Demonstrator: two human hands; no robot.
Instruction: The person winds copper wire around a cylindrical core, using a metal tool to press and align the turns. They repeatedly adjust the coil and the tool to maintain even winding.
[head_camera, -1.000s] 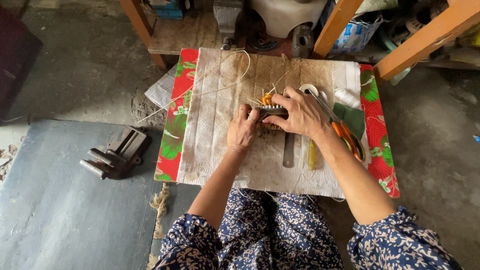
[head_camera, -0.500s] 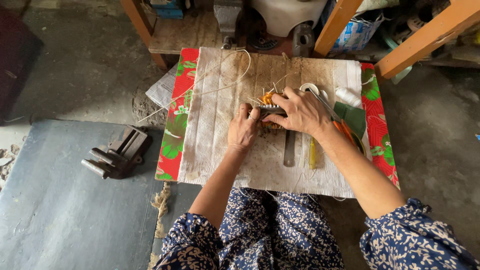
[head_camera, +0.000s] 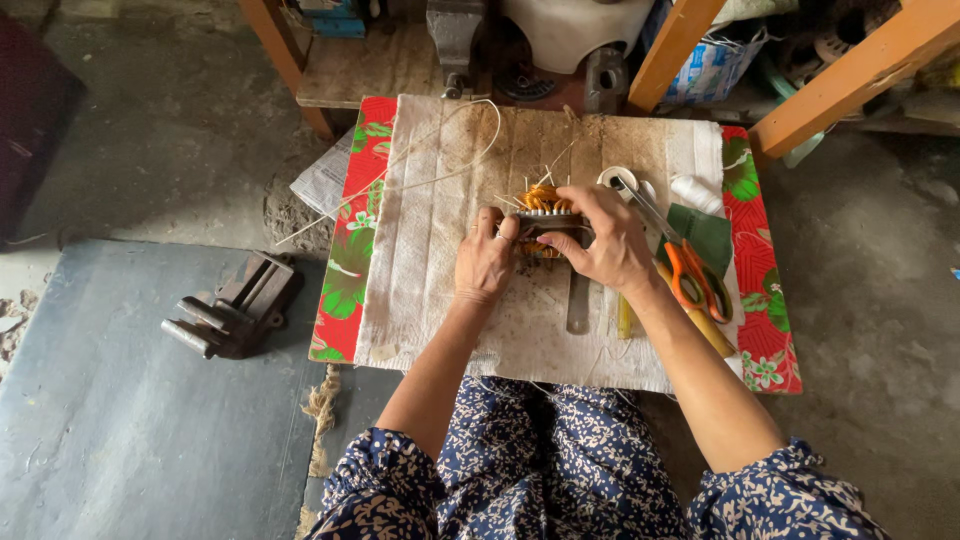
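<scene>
Copper: a small round metal core wound with orange-copper wire (head_camera: 545, 210) sits between both hands, on the pale quilted cloth (head_camera: 430, 240).
Left hand (head_camera: 485, 262): fingers curled narrow against the core's near-left side, steadying it.
Right hand (head_camera: 608, 240): closed over the core's right edge, thumb and fingers pinching at the toothed rim.
Change: against a second ago the right hand has slid slightly leftward over the core, and the left is tucked closer; the grip looks tighter, work on the windings going on.
Axis: core lies flat, its long side running left to right, thin stiff strands fanning away from the hands (exact facing hard to tell).
Beside right hand: orange-handled scissors (head_camera: 690, 275), white tape roll (head_camera: 618, 180).
Left, well apart: dark iron vise (head_camera: 235, 305).
</scene>
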